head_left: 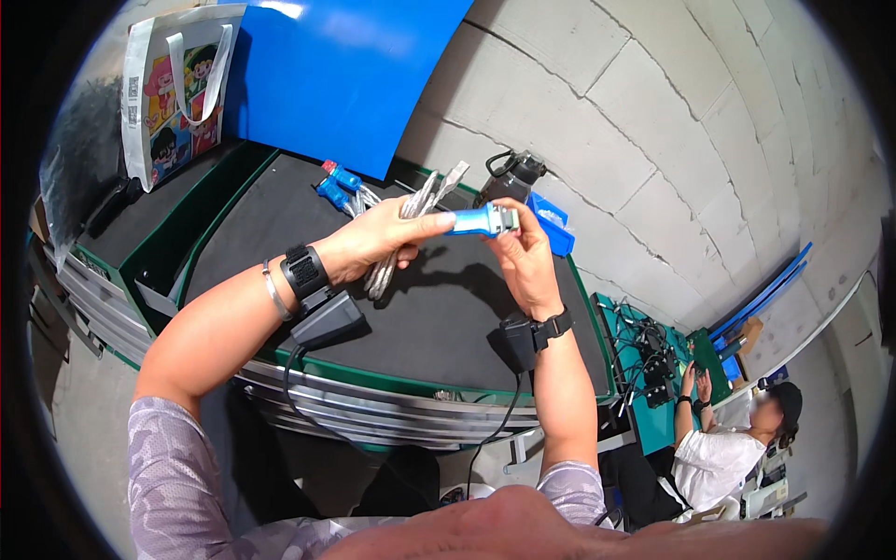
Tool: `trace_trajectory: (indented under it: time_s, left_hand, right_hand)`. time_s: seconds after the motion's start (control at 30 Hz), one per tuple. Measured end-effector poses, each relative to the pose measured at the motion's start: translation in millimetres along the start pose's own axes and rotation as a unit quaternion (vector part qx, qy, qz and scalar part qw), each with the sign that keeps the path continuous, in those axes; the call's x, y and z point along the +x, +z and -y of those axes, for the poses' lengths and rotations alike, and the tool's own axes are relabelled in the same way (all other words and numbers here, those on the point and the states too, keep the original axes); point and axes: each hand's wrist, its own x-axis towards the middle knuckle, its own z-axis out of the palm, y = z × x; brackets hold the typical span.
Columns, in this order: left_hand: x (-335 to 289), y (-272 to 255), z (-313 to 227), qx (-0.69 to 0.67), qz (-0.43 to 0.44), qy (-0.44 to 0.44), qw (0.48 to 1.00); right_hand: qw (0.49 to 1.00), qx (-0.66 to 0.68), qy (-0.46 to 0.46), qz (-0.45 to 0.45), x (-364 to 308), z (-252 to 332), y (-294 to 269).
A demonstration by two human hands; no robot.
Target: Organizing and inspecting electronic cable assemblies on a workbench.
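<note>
Above the dark tabletop, my left hand (387,238) is closed round a bundled, silvery cable (381,275). Its thumb presses on the blue connector (474,221) of a cable. My right hand (525,245) pinches the far end of that connector, where a pale metal and greenish tip shows. A light-coloured plug (455,175) sticks up from the bundle just beyond my left hand. Behind my left wrist, other blue connectors (338,185), one with a red tip, lie on the surface with a silvery cable. My left fingers are partly hidden behind the bundle.
The dark-topped, green-edged workbench (252,245) has a dark bottle (511,173) and a blue bin (553,224) at its back right. A patterned bag (177,98) and blue panel (336,75) stand at the back left. A co-worker (723,457) sits right by a cable-strewn green table.
</note>
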Motion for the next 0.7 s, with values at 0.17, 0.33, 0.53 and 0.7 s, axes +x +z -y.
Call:
trace_trajectory:
  time_s: [0.17, 0.33, 0.53, 0.7]
  left_hand:
    - [-3.2, -4.5, -9.1, 0.05, -0.065, 0.026, 0.996]
    - [-5.0, -2.8, -24.9, 0.07, -0.055, 0.065, 0.994]
    - [-5.3, -3.3, -26.8, 0.032, -0.085, 0.074, 0.993]
    - [-6.6, 0.0, -20.0, 0.069, -0.025, 0.056, 0.996]
  right_hand:
    - [0.994, -0.107, -0.001, 0.02, -0.4, 6.1, 1.6]
    - [0.983, 0.181, 0.014, -0.033, 3.6, 14.6, -27.1]
    - [0.98, 0.177, -0.041, -0.081, 1.2, 15.7, -39.7]
    - [0.979, 0.198, -0.012, 0.046, 0.5, 9.2, -19.0]
